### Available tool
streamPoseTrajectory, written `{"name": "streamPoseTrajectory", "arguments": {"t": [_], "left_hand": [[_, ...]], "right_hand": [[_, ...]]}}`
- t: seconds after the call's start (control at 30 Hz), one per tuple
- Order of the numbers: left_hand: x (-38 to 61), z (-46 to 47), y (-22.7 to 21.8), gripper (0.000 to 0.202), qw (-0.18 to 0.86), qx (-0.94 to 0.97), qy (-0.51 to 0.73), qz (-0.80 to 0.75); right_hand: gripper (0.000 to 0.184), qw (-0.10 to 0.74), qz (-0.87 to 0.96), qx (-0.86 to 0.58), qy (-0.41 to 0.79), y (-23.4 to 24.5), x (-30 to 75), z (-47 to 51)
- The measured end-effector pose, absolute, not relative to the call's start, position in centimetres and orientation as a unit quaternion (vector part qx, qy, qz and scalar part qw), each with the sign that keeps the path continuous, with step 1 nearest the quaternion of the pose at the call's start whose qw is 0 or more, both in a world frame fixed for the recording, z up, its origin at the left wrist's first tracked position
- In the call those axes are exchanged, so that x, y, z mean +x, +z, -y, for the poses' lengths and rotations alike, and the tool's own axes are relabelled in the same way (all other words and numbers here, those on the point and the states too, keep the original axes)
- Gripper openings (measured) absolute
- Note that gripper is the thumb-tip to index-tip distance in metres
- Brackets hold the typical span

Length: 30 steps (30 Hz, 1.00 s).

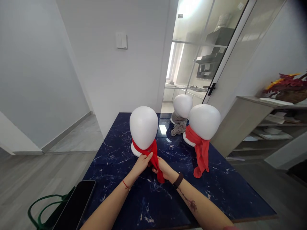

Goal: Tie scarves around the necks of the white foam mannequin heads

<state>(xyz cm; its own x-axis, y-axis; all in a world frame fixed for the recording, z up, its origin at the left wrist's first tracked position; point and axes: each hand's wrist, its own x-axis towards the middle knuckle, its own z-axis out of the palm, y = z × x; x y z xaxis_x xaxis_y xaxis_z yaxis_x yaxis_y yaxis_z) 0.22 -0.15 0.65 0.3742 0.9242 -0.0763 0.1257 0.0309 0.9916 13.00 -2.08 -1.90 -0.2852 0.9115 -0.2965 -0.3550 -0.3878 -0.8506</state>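
A white mannequin head stands upright on the dark blue marbled table. Round its neck lies a bright red scarf, whose loose end hangs toward me. My left hand is closed on the scarf at the front of the neck, thumb on top. Just to the right, my right hand also grips the scarf, its fingers curled behind the hanging end. Some fingertips of both hands are hidden by the cloth.
To the right stand a mannequin head with a coral-red scarf and, behind it, another head with a grey scarf. A black phone and green-handled bag are at the lower left. Shelves stand right.
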Motion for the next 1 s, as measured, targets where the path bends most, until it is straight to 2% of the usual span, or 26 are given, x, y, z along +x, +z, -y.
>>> {"name": "streamPoseTrajectory", "arguments": {"t": [0.1,0.2,0.33,0.4,0.53,0.67,0.77,0.87,1.0], "left_hand": [[0.2,-0.5,1.2,0.053,0.629,0.577,0.328,-0.405],[0.4,-0.9,1.2,0.045,0.693,0.509,0.367,-0.356],[0.7,-0.8,0.2,0.042,0.698,0.483,0.411,-0.332],[0.7,-0.5,-0.4,0.035,0.702,0.480,0.416,-0.321],[1.0,0.0,-1.2,0.024,0.708,0.404,0.464,-0.346],[1.8,0.7,-1.3,0.019,0.728,0.351,0.476,-0.346],[2.3,1.3,-0.9,0.015,0.762,0.339,0.457,-0.308],[2.7,1.7,-0.3,0.011,0.786,0.311,0.449,-0.288],[2.8,1.9,-0.1,0.012,0.806,0.277,0.443,-0.279]], "right_hand": [[0.023,0.389,0.349,-0.379,0.763,-1.4,13.6,1.9],[0.020,0.347,0.359,-0.360,0.788,-0.6,14.4,1.6],[0.032,0.288,0.449,-0.449,0.717,0.4,17.1,1.0],[0.029,0.324,0.489,-0.477,0.655,0.7,18.8,0.7],[0.016,0.446,0.530,-0.486,0.533,-0.2,20.2,0.1],[0.011,0.462,0.567,-0.556,0.396,-2.2,18.8,-0.6],[0.009,0.490,0.576,-0.553,0.350,-3.2,17.3,-1.0],[0.010,0.535,0.531,-0.522,0.399,-3.2,16.3,-1.1],[0.008,0.525,0.383,-0.423,0.632,-2.7,15.5,-1.0]]}}
